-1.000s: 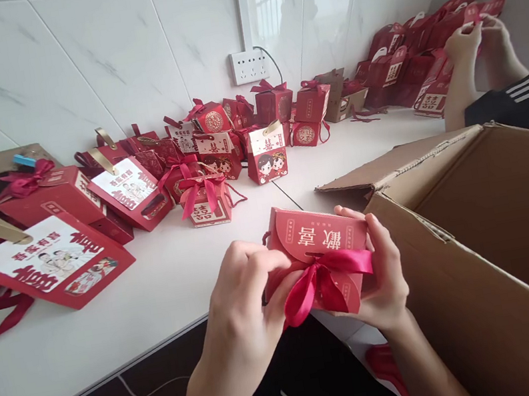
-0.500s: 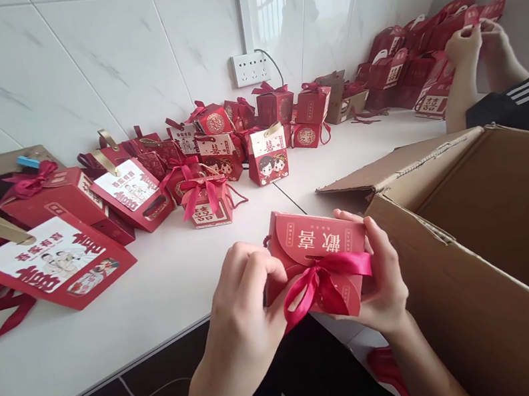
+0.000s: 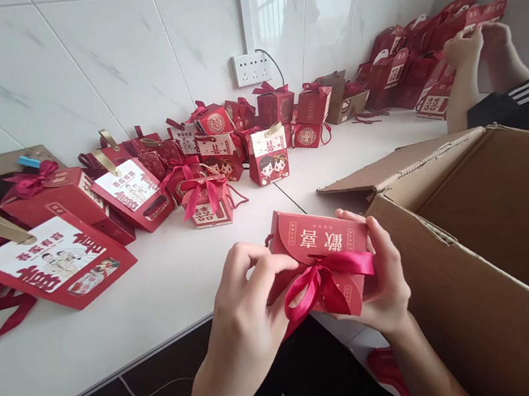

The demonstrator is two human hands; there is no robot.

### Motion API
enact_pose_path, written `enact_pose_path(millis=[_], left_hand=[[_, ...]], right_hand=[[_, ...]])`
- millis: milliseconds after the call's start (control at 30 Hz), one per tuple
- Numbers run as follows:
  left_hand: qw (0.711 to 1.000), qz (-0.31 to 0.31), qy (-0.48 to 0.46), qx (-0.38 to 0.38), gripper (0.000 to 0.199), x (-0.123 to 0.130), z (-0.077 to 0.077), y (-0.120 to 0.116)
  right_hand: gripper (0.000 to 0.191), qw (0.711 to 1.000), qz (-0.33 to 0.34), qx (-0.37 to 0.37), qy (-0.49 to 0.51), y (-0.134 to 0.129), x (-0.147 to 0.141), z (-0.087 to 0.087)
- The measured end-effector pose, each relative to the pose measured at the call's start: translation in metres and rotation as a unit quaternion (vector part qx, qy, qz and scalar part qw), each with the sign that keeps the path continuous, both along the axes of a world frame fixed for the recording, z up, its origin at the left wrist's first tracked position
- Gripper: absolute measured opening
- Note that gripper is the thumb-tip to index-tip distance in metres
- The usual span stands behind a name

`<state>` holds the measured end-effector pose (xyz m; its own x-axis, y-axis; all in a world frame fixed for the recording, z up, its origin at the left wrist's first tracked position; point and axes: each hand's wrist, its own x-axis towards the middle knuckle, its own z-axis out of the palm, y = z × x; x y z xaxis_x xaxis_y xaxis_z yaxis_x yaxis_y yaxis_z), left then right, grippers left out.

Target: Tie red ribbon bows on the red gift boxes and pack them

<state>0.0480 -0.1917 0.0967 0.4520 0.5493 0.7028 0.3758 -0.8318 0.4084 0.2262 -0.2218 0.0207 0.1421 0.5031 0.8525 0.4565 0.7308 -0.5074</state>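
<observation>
A red gift box [image 3: 321,232] with white Chinese characters is held over the counter's front edge, tilted, with a dark pink ribbon bow [image 3: 322,276] tied across it. My right hand [image 3: 388,278] grips its right side, thumb along the edge and palm beneath. On the left side, my left hand [image 3: 248,295] holds the box, its index finger bent over the top and its thumb by the bow's left loop. The other left fingertips are partly hidden. Just beyond stands a small red box [image 3: 208,206] with a bow and rope handle.
An open cardboard carton [image 3: 457,260] fills the right side. Several finished red boxes [image 3: 271,160] stand along the tiled wall on the white counter [image 3: 156,277]. A power strip [image 3: 252,69] is on the wall. At far right, another person's hands [image 3: 465,49] work near stacked red boxes.
My left index finger has straightened and slid right across the box top. The box has shifted very slightly right. The other person's hands have moved a little.
</observation>
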Motion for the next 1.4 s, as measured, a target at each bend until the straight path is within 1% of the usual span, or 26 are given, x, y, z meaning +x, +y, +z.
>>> enact_pose_path(millis=[33, 133, 167, 233, 267, 367, 400, 433, 533, 567, 633, 700, 867, 933, 1000, 1067, 1133, 1200, 1267, 1333, 1400], left_hand=[[1.000, 0.002, 0.000, -0.002, 0.008, 0.000, 0.000, 0.001], [1.000, 0.013, -0.020, -0.016, 0.021, -0.001, -0.001, 0.002], [0.999, 0.014, -0.030, -0.020, 0.020, -0.001, -0.002, 0.002], [0.998, 0.009, -0.046, -0.030, 0.010, -0.003, -0.003, 0.000], [0.998, 0.001, -0.054, -0.037, 0.011, -0.004, -0.004, -0.001], [0.995, -0.029, -0.075, -0.055, 0.040, -0.005, -0.003, -0.004], [0.995, -0.028, -0.076, -0.055, 0.045, -0.005, -0.003, -0.005], [0.996, -0.015, -0.075, -0.048, 0.044, -0.004, -0.003, -0.004], [0.995, 0.061, -0.068, -0.032, 0.013, 0.000, -0.001, 0.000], [0.993, 0.080, -0.072, -0.038, 0.008, 0.001, -0.001, 0.003], [0.989, 0.094, -0.091, -0.062, 0.010, 0.001, -0.002, 0.009], [0.986, 0.092, -0.108, -0.087, 0.011, 0.001, -0.002, 0.015], [0.979, 0.082, -0.158, -0.096, 0.009, 0.002, -0.005, 0.019], [0.977, 0.063, -0.188, -0.079, 0.009, 0.003, -0.003, 0.015], [0.980, 0.021, -0.194, -0.034, 0.015, 0.003, 0.000, 0.006], [0.987, -0.043, -0.152, 0.038, 0.022, 0.004, 0.004, -0.006], [0.988, -0.077, -0.088, 0.102, 0.021, 0.008, 0.007, -0.020], [0.986, -0.064, -0.053, 0.143, 0.019, 0.014, 0.008, -0.032], [0.985, -0.028, -0.055, 0.161, 0.019, 0.021, 0.005, -0.041], [0.985, -0.011, -0.064, 0.162, 0.020, 0.026, 0.000, -0.047], [0.986, -0.008, -0.073, 0.152, 0.020, 0.029, -0.005, -0.050]], right_hand=[[0.096, 1.000, -0.001, 0.001, -0.003, 0.000, 0.000, 0.000], [0.093, 1.000, -0.015, 0.002, -0.008, 0.000, 0.000, 0.001], [0.093, 1.000, -0.022, 0.000, -0.008, 0.000, 0.000, 0.002], [0.095, 0.999, -0.037, -0.004, -0.010, 0.001, 0.000, 0.002], [0.096, 0.999, -0.043, -0.003, -0.012, 0.001, 0.000, 0.003], [0.096, 0.999, -0.048, 0.001, -0.018, 0.002, 0.000, 0.004], [0.096, 0.999, -0.048, 0.001, -0.021, 0.002, 0.001, 0.004], [0.096, 0.999, -0.048, 0.001, -0.024, 0.002, 0.001, 0.004], [0.095, 0.998, -0.050, 0.002, -0.034, 0.001, 0.001, 0.005], [0.094, 0.998, -0.048, 0.002, -0.039, 0.001, 0.002, 0.005], [0.094, 0.998, -0.041, -0.001, -0.053, 0.001, 0.002, 0.006], [0.095, 0.997, -0.033, -0.005, -0.064, 0.001, 0.004, 0.006], [0.098, 0.998, -0.015, -0.017, -0.063, 0.001, 0.005, 0.004], [0.098, 0.998, -0.015, -0.026, -0.051, 0.001, 0.004, 0.003], [0.098, 0.999, -0.018, -0.035, -0.038, 0.000, 0.003, 0.003], [0.096, 0.999, -0.022, -0.037, -0.029, 0.000, 0.002, 0.002], [0.093, 0.999, -0.031, -0.035, -0.022, 0.000, 0.001, 0.002], [0.090, 0.999, -0.038, -0.027, -0.014, -0.001, 0.000, 0.002], [0.087, 0.999, -0.044, -0.021, -0.012, -0.001, 0.000, 0.002], [0.086, 0.998, -0.057, -0.020, -0.019, -0.002, -0.001, 0.003], [0.087, 0.996, -0.082, -0.022, -0.028, -0.003, -0.001, 0.004]])
